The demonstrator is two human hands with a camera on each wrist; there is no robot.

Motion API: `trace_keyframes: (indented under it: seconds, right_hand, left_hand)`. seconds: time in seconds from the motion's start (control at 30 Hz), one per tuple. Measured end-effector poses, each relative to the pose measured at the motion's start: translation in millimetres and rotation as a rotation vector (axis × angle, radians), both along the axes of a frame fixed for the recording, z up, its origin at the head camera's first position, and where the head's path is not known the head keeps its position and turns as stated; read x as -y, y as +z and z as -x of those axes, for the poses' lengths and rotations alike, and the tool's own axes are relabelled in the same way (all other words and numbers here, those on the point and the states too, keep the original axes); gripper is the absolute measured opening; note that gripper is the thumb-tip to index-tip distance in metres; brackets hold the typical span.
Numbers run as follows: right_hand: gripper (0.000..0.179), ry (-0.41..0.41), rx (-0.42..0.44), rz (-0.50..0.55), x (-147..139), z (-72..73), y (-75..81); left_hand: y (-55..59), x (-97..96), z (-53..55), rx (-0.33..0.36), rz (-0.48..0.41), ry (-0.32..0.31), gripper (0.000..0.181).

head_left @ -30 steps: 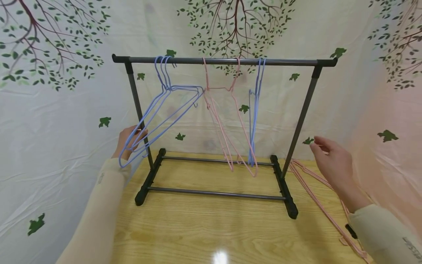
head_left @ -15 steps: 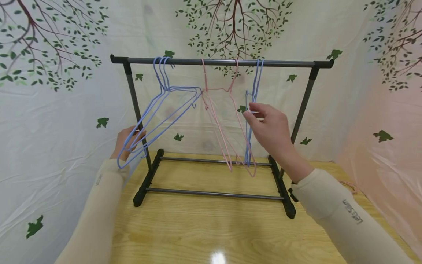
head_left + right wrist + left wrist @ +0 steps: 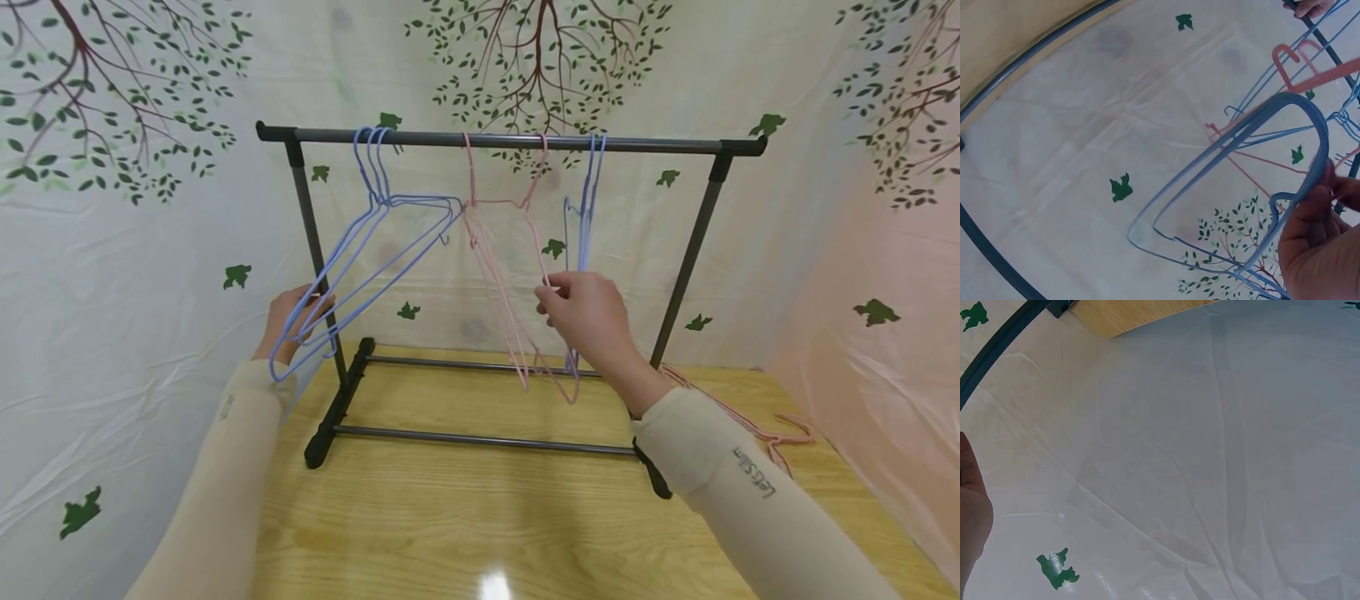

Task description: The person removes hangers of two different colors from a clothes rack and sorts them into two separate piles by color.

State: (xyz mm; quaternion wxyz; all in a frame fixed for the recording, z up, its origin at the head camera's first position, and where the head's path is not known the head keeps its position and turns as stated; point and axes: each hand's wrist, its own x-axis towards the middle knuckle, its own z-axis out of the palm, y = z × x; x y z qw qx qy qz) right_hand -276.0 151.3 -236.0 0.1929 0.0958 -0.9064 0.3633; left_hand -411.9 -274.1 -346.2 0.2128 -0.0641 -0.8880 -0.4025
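A black garment rack (image 3: 510, 142) stands on the wooden table. My left hand (image 3: 294, 321) grips its left post behind the blue hangers (image 3: 348, 250); in the left wrist view only part of that hand (image 3: 972, 512) shows at the left edge. Two pink hangers (image 3: 498, 275) hang from the middle of the top bar. With thumb and fingers, my right hand (image 3: 588, 317) pinches the right-hand pink hanger by its side wire. Right behind that hand hang more blue hangers (image 3: 588, 212), nearly edge-on, partly hidden by it. In the right wrist view, their blue wires (image 3: 1210, 159) pass close to the fingertips.
More pink hangers (image 3: 720, 404) lie on the table (image 3: 435, 517) to the right of the rack, partly covered by my right sleeve (image 3: 750, 483). The rack's lower front bar (image 3: 480, 437) crosses low above the table. A leaf-patterned cloth (image 3: 187, 250) hangs behind and at both sides.
My right hand has moved left from beyond the right post, passed in front of the right blue hangers, come down a little and taken hold of a pink hanger. The left hand stays in place.
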Motion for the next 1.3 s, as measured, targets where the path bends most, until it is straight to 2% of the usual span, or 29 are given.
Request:
trace_keyframes:
  seconds: [0.13, 0.23, 0.4, 0.6, 0.77, 0.87, 1.0, 1.17, 1.3]
  right_hand:
    - [0.031, -0.025, -0.041, 0.16, 0, -2.7, -2.5]
    - [0.029, -0.031, -0.072, 0.235, 1, -7.1, -0.9]
    - [0.027, -0.049, -0.114, 0.265, 3, -12.6, 2.9]
    - [0.026, -0.081, -0.174, 0.269, 0, -12.2, 0.7]
    - [0.028, -0.081, -0.121, 0.268, -7, -12.1, -2.0]
    - [0.029, -0.07, -0.066, 0.262, -9, -13.1, -1.8]
    - [0.029, -0.065, -0.058, 0.211, -14, -14.3, 1.2]
    - [0.029, -0.115, -0.159, 0.142, -20, -16.8, 4.3]
    - [0.028, -0.168, -0.309, 0.094, -22, -17.0, 1.5]
  left_hand:
    - [2.4, -2.7, -2.4, -0.008, 0.013, 0.0, 0.05]
    - [3.2, -3.9, -4.1, -0.034, 0.05, 0.002, 0.05]
    - [0.4, -1.8, -2.2, -0.081, 0.093, -0.01, 0.053]
    - [-2.4, 1.2, 0.6, -0.133, 0.134, -0.013, 0.05]
    - [-3.3, 2.9, 2.9, -0.116, 0.121, -0.015, 0.052]
    - [4.7, -3.9, -8.1, -0.106, 0.09, -0.011, 0.051]
    - [18.1, -17.1, -28.2, -0.135, 0.058, 0.018, 0.042]
    - [31.7, -27.7, -47.9, -0.142, 0.045, -0.002, 0.032]
    - [33.9, -28.9, -48.5, -0.079, -0.018, -0.006, 0.03]
